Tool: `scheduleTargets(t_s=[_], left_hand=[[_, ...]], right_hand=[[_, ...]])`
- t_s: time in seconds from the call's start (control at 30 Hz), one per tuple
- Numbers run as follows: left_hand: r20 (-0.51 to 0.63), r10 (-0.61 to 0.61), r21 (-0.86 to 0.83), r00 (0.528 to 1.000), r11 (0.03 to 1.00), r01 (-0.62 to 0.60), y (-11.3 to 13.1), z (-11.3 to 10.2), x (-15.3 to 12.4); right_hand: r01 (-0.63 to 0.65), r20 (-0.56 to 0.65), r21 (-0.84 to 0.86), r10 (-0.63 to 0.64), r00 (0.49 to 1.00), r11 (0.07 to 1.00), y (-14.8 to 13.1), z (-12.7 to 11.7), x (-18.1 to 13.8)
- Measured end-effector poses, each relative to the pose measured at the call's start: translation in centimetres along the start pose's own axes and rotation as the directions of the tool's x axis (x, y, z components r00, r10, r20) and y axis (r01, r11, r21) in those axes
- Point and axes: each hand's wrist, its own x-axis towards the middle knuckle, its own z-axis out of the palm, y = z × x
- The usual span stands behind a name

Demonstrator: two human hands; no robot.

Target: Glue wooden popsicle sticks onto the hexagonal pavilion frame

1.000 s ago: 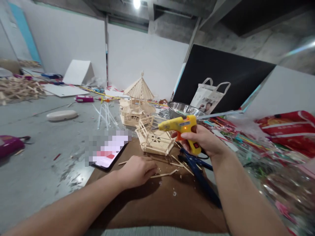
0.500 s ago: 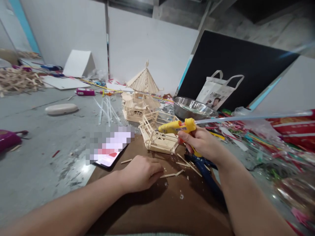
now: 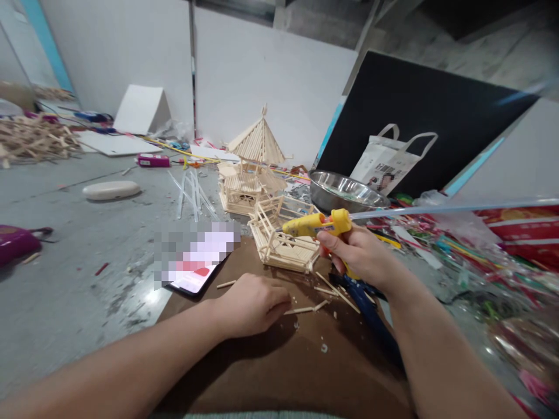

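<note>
My right hand (image 3: pixel 360 250) grips a yellow hot glue gun (image 3: pixel 305 224), with a long clear glue stick (image 3: pixel 414 209) running out of its back to the right. The gun's nozzle points left, at the side railing of a small open frame of wooden sticks (image 3: pixel 290 256); whether it touches cannot be made out. My left hand (image 3: pixel 257 302) rests on the brown board (image 3: pixel 279 372) with its fingers curled down and their tips hidden. Just beside those fingers lies a short wooden stick (image 3: pixel 301 311). Blue-handled pliers (image 3: pixel 371 317) lie beneath my right wrist.
Behind the frame stands a stick pavilion (image 3: pixel 255 174) with a pointed roof. A phone (image 3: pixel 205 262) lies at the board's left edge, near loose glue sticks (image 3: pixel 192 195). A steel bowl (image 3: pixel 347 192) and a white bag (image 3: pixel 386 160) stand behind right; scraps cover the floor there.
Both hands and the glue gun hold nearly the same pose. The whole view has shifted very slightly, and the glue stick's far end reaches the right edge.
</note>
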Motion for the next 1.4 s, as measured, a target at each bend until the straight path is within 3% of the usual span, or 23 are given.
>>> scheduleTargets(t_s=[0.23,0.57,0.9,1.27,1.4], left_hand=[[-0.008,0.001,0.007,1.000,1.000,-0.001,-0.16,0.16,0.02],[-0.008,-0.002,0.000,1.000,1.000,0.002,-0.07,0.01,0.09],[-0.005,-0.006,0.004,1.000,1.000,0.006,-0.16,0.05,0.02],[-0.014,-0.006,0.008,1.000,1.000,0.006,-0.19,0.10,0.09],[-0.002,-0.009,0.014,1.000,1.000,0.009,-0.23,0.11,0.11]], right_hand=[[-0.009,-0.019,-0.081,0.007,1.000,0.997,-0.14,0.04,-0.03],[0.119,-0.040,0.003,-0.119,0.992,0.993,-0.03,0.06,0.03],[0.099,-0.046,-0.047,-0.101,0.994,0.994,0.08,0.01,0.12],[0.124,-0.060,0.015,-0.123,0.991,0.992,0.25,-0.01,0.17],[0.037,-0.048,-0.026,-0.038,0.998,0.999,0.46,0.03,0.23]])
